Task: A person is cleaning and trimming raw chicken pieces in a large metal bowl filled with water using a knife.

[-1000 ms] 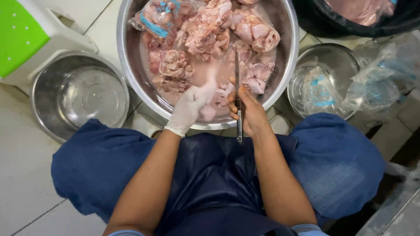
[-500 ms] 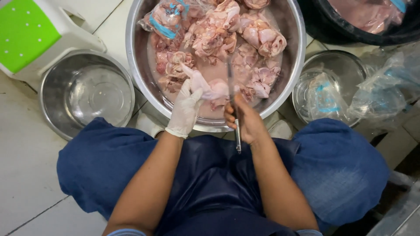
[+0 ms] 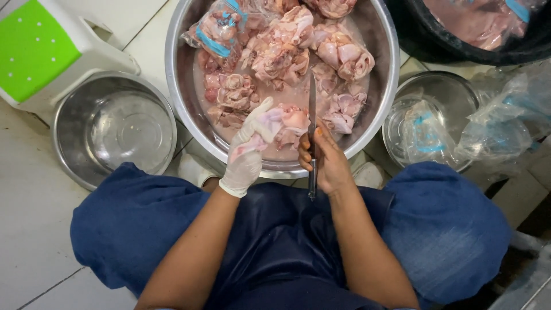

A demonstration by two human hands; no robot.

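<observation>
Gripping a raw meat piece [image 3: 287,123] at the near rim of the big steel basin [image 3: 385,86], the gloved left hand [image 3: 248,150] has its fingers curled around it, pinching it up out of the pinkish liquid. Bare right hand [image 3: 327,161] is closed around a knife [image 3: 312,109], blade pointing away over the meat, just beside the held piece. To cut well: keep the glove's fingertips back from the edge, hold the piece firm since it likely slips, cut over the basin. An empty steel bowl [image 3: 115,129] sits left of the basin, a bowl with plastic bags [image 3: 427,123] right.
</observation>
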